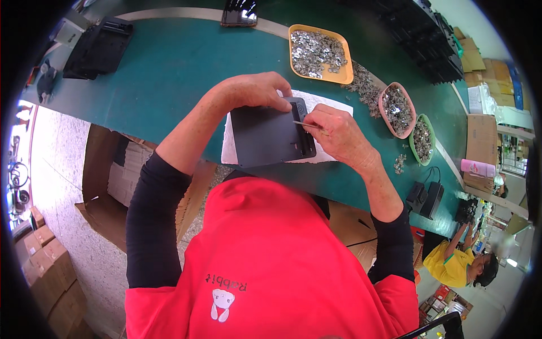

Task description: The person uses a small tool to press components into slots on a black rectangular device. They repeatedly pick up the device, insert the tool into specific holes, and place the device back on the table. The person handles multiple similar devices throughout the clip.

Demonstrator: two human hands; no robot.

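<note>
A flat black plastic housing (265,135) lies on a white cloth-like sheet (228,148) in front of me. A long recessed slot runs along its right side. My left hand (261,90) grips the far edge of the housing, fingers curled and thumb pressed down close to the slot's far end. In my right hand (337,131) is a thin metal tool (305,124), which looks like tweezers, pinched between thumb and fingers. Its tip points left into the slot. Whether a small part sits at the tip is too small to tell.
Small metal parts fill a yellow tray (292,56), a pink bowl (412,121) and a green bowl (432,152); loose ones (364,85) are heaped between. Black housings (101,48) lie far left. Black adapter-like blocks (431,199) stand right. A co-worker in yellow (456,265) sits beyond.
</note>
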